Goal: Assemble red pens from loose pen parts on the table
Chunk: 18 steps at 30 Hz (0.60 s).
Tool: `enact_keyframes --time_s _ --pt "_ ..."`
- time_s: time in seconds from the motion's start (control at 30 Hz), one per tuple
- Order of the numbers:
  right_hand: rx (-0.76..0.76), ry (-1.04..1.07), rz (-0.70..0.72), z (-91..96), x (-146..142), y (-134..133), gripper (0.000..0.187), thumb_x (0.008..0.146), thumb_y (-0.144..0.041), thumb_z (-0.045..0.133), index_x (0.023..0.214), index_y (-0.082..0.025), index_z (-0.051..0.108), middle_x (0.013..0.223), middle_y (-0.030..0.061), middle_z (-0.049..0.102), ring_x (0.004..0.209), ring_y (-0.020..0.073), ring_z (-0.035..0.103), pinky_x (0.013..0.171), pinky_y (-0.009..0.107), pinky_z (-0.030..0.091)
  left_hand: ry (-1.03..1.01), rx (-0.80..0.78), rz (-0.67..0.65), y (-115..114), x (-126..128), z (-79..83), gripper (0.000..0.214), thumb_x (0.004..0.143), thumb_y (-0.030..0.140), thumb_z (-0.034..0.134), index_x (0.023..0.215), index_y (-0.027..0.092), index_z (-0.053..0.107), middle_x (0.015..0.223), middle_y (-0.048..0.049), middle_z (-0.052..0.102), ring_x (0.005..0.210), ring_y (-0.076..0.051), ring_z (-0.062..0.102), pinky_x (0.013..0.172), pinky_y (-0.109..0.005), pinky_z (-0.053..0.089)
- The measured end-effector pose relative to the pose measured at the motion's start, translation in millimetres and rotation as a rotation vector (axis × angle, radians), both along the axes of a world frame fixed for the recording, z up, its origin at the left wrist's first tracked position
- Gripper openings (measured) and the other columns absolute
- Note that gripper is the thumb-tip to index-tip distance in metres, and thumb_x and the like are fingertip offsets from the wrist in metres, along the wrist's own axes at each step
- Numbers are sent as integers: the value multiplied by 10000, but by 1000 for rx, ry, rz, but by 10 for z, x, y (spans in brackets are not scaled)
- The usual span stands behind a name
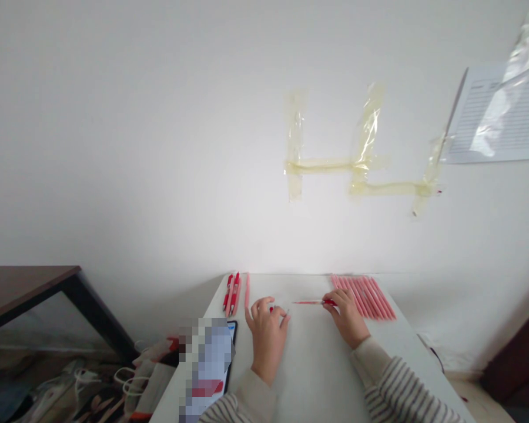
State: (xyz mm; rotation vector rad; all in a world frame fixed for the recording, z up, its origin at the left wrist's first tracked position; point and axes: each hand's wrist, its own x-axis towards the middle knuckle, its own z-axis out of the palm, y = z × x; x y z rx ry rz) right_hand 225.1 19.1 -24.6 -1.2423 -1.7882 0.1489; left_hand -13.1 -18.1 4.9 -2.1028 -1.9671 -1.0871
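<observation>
My right hand (346, 314) is closed in a pinch on the red end of a pen (328, 302). From it a thin refill with red ink (306, 302) points left over the white table. My left hand (267, 332) curls its fingers around a small red pen part (272, 308), mostly hidden by the fingers. A pale tip (288, 311) pokes out by the thumb. Close to the left hand a single pink stick-like piece (247, 291) lies near the back edge. Beside the right hand lies a row of several pink stick-like pieces (372, 296).
Red click pens (231, 296) lie at the table's (312, 370) back left corner. A partly pixelated phone (216, 358) rests at the left edge. The wall with yellowed tape (321, 167) stands behind. Bags (147, 376) and a dark desk (30, 288) are at left.
</observation>
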Motion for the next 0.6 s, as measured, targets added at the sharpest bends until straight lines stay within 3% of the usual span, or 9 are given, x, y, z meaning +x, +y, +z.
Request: enact_keyframes --time_s 0.13,0.6 --pt "-1 -5 -4 10 -5 -9 177 957 -360 566 912 -244 691 938 79 689 1003 272 577 924 445 480 66 -54 43 -27 46 -31 64 787 251 687 792 285 741 1222 -38 604 1239 -290 445 1154 -699 170" --pt "2 -22 -2 -33 6 12 132 947 -328 587 936 -242 686 955 69 688 1014 268 575 943 444 473 160 -44 80 19 44 -98 68 802 287 671 839 264 724 1249 -50 566 1266 -294 416 1158 -724 135"
